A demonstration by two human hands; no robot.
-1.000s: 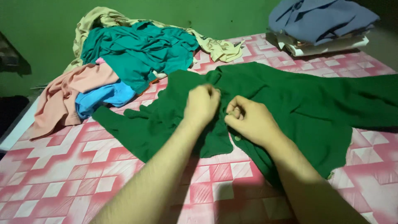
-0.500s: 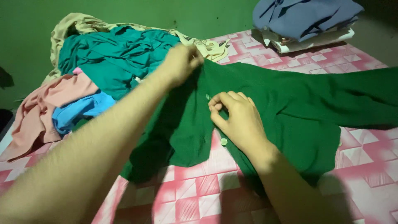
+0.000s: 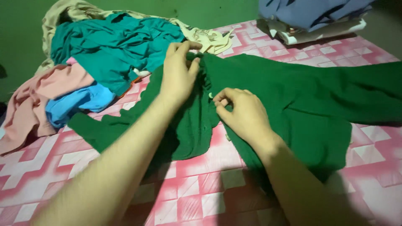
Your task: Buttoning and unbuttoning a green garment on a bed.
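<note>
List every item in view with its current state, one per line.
green shirt: spread flat on the bed, front placket partly open
left hand: pinching the shirt's left front edge near the collar
right hand: gripping the placket at a pale button
clothes pile: crumpled, unfolded
folded stack: folded, at the far corner
pink checked bed cover: laid flat

No packages, labels, signs or screens show anywhere in this view
</note>
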